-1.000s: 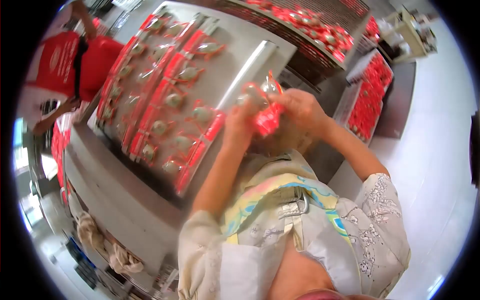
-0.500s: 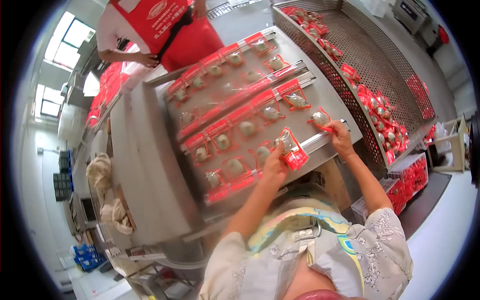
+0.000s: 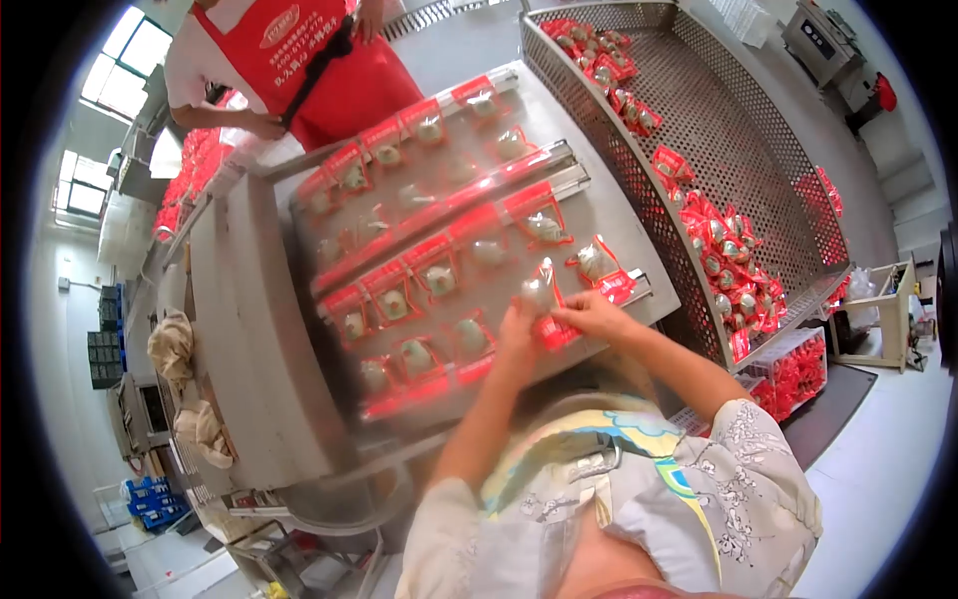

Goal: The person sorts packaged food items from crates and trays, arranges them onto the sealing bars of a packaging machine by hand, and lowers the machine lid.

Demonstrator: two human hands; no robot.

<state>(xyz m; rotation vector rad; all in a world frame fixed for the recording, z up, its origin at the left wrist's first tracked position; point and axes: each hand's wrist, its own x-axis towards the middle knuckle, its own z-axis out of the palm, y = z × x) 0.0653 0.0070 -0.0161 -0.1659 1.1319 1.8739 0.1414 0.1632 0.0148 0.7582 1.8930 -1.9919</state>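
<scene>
Near the table's front edge, my left hand (image 3: 518,334) holds a red-and-clear packet (image 3: 540,292) with a pale round item inside. My right hand (image 3: 596,315) pinches the red end of the same packet. Just beyond my right hand, another packet (image 3: 597,263) lies at the right end of the front sealing bar (image 3: 639,287). Rows of similar packets, such as one (image 3: 437,280) in the middle, lie along the bars on the metal table (image 3: 624,225). The left part of the table is blurred.
A perforated metal bin (image 3: 689,90) with heaped packets (image 3: 733,262) stands to the right. Below it is a crate of red packets (image 3: 798,374). A person in a red apron (image 3: 339,85) stands across the table. A raised metal cover (image 3: 249,329) is at the left.
Since half a second ago, my right hand has let go of the packet at the bar's right end and moved left onto the packet in my left hand. The view has shifted slightly.
</scene>
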